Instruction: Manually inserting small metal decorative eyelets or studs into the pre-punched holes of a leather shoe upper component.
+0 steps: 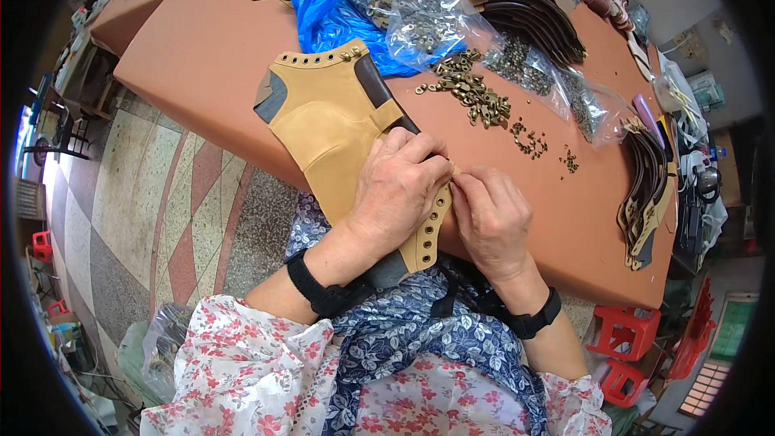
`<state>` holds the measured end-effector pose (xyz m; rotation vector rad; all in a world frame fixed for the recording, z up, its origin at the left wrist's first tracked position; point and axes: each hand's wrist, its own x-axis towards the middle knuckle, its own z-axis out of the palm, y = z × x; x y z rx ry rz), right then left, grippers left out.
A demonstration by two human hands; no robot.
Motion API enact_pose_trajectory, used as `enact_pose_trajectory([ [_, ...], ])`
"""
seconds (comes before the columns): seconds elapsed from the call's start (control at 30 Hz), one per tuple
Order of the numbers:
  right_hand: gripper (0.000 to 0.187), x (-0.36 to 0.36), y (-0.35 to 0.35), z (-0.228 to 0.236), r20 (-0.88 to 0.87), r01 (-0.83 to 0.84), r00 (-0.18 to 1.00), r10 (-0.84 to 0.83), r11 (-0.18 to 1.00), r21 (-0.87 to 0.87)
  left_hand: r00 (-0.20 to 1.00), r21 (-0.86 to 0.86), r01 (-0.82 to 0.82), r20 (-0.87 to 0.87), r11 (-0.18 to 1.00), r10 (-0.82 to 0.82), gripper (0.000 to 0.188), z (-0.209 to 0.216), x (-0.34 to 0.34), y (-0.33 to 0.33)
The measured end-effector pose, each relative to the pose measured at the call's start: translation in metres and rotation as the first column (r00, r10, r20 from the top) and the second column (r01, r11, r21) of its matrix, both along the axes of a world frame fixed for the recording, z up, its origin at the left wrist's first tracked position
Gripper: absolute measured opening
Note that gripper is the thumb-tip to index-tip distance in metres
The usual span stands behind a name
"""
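A tan shoe upper [323,117] with dark brown and grey parts lies across the table's near edge, partly over my lap. Metal eyelets line its lower right edge, and bronze lace hooks [350,54] sit at its top corner. My left hand [404,186] is closed on the upper's right side, fingers bent over the edge. Close against it, my right hand [491,214] pinches at the eyelet edge; whatever lies between its fingertips is hidden. Beyond my hands are a loose heap of bronze lace hooks [488,105] and smaller metal pieces [570,159].
Clear bags of metal fittings [420,12] and a blue plastic bag [323,4] lie at the back of the brown table [202,56]. Stacked uppers stand at the back [529,20] and right [642,186]. Red stools [622,331] are at the lower right.
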<state>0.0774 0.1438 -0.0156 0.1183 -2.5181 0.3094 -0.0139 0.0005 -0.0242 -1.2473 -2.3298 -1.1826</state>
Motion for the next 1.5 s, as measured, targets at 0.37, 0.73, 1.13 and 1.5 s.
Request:
enact_pose_trajectory([
  [0.37, 0.012, -0.001, 0.001, -0.001, 0.011, 0.024, 1.0, -0.023, 0.986, -0.167, 1.0, -0.013, -0.004, 0.006, 1.0, 0.004, 0.011, 0.001, 0.001, 0.0],
  [0.73, 0.014, 0.0, 0.0, -0.002, 0.004, 0.0, 1.0, 0.001, 0.989, -0.15, 1.0, -0.014, -0.01, 0.006, 1.0, 0.01, 0.011, 0.001, 0.001, 0.0],
  [1.13, 0.024, 0.014, 0.001, -0.006, 0.0, -0.044, 0.999, 0.044, 0.993, -0.106, 1.0, -0.009, -0.006, 0.002, 1.0, 0.006, 0.012, 0.0, 0.001, 0.0],
  [1.5, 0.028, 0.014, -0.001, -0.006, 0.008, -0.05, 0.999, 0.05, 0.998, 0.025, 1.0, -0.007, -0.01, 0.012, 1.0, 0.01, 0.011, 0.0, 0.002, 0.0],
])
